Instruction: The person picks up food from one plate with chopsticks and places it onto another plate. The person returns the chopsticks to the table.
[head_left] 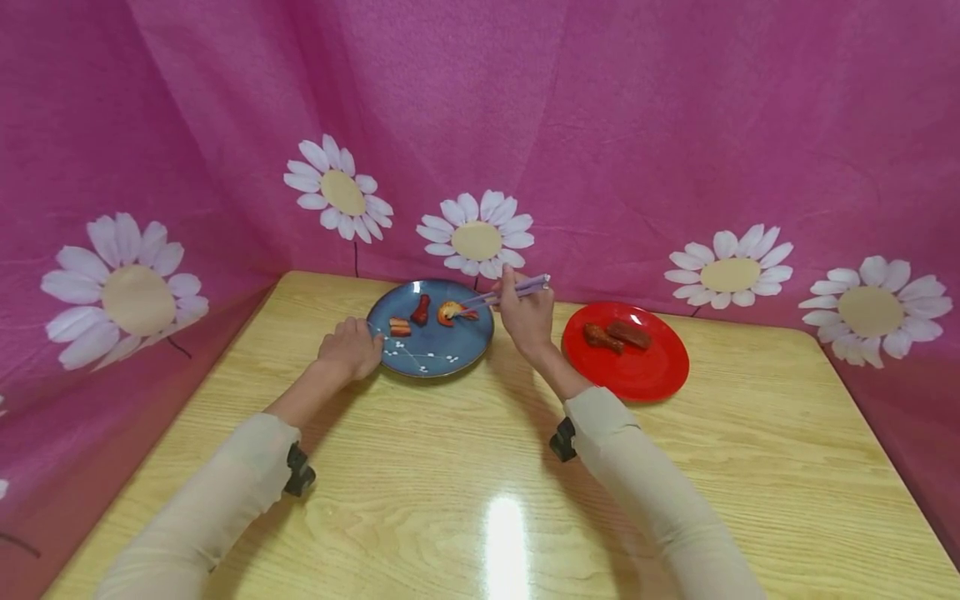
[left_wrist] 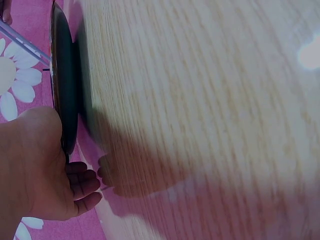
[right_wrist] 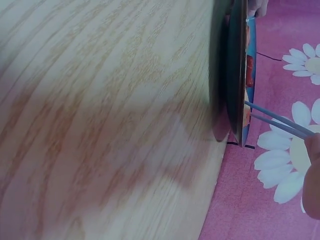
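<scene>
My right hand [head_left: 528, 323] holds a pair of purple chopsticks [head_left: 534, 284]. Their tips touch an orange shrimp [head_left: 448, 312] on the right part of a blue plate [head_left: 420, 354]. In the right wrist view the chopsticks [right_wrist: 282, 123] reach over the plate's rim [right_wrist: 242, 75]. At the plate's left edge, my left hand [head_left: 351, 347] grips the rim, and the left wrist view shows its fingers [left_wrist: 84, 182] curled below the plate. A dark red drumstick-shaped piece [head_left: 421, 310] and a striped pork belly piece [head_left: 400, 327] lie left of the shrimp.
To the right of my right hand stands a red plate [head_left: 645, 379] bearing a brown drumstick [head_left: 602, 337] and a brown slab of meat [head_left: 629, 334]. Both plates are near the back edge of the wooden table [head_left: 420, 467]. Behind hangs a pink cloth [head_left: 600, 167] with white flowers.
</scene>
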